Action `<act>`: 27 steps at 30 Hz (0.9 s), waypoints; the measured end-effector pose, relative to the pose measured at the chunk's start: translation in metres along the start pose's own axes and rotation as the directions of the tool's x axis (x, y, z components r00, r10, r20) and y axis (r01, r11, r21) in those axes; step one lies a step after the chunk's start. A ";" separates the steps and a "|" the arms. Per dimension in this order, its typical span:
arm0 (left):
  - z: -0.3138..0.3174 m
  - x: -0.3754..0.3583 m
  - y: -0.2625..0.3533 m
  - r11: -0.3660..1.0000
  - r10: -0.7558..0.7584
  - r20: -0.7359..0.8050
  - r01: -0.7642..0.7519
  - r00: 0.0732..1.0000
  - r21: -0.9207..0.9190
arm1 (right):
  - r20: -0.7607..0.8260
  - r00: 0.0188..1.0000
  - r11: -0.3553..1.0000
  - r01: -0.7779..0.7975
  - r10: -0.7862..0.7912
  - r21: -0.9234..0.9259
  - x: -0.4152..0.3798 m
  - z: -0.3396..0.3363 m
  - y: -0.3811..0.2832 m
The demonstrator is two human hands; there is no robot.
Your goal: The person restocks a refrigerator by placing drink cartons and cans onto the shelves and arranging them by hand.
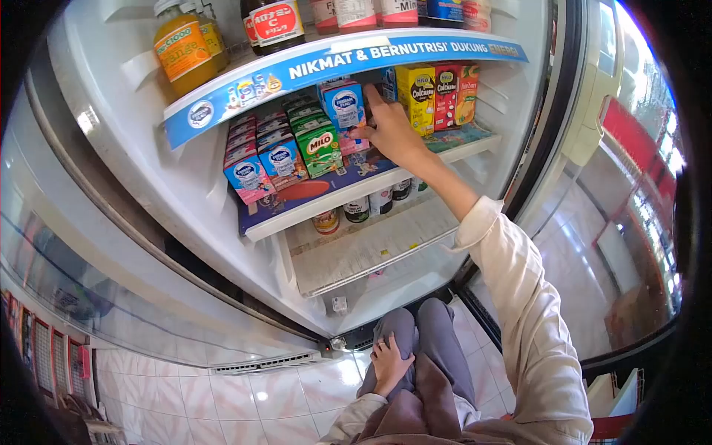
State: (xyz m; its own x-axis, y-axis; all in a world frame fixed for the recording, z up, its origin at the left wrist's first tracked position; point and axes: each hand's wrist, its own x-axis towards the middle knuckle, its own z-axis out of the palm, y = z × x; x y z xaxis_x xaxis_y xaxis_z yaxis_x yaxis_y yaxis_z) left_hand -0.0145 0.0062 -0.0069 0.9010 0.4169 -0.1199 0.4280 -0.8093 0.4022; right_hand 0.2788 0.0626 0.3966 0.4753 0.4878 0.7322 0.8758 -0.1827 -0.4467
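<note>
My right hand (397,133) reaches into an open fridge, its thumb and index finger closed around the side of a blue and pink milk carton (345,107). The other fingers are partly hidden behind the hand. To the left of that carton stand green Milo cartons (320,147), then rows of blue milk cartons (282,161) and blue and pink ones (248,176). Yellow (417,96) and red HiLo cartons (446,96) are on the right of the same shelf. My left hand (391,365) lies on my knee with fingers spread, holding nothing.
Above is a shelf with a blue front strip (348,61), bearing orange drink bottles (182,48) and brown bottles (274,26). Several cans (357,210) stand on the lower shelf (356,263). The fridge door (593,245) is at the right; tiled floor (222,400) lies below.
</note>
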 end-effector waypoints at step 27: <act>-0.006 0.003 0.008 0.999 -0.034 0.017 0.033 0.999 0.042 | -0.271 0.953 0.977 0.084 -0.136 -0.196 -0.011 0.015 0.002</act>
State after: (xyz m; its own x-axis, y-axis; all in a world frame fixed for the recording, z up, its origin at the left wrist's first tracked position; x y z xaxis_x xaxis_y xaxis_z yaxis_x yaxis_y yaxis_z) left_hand -0.0087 0.0030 0.0011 0.8872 0.4368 -0.1488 0.4600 -0.8116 0.3600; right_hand 0.2746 0.0696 0.3802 0.3563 0.2584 0.8979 0.9120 -0.3051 -0.2741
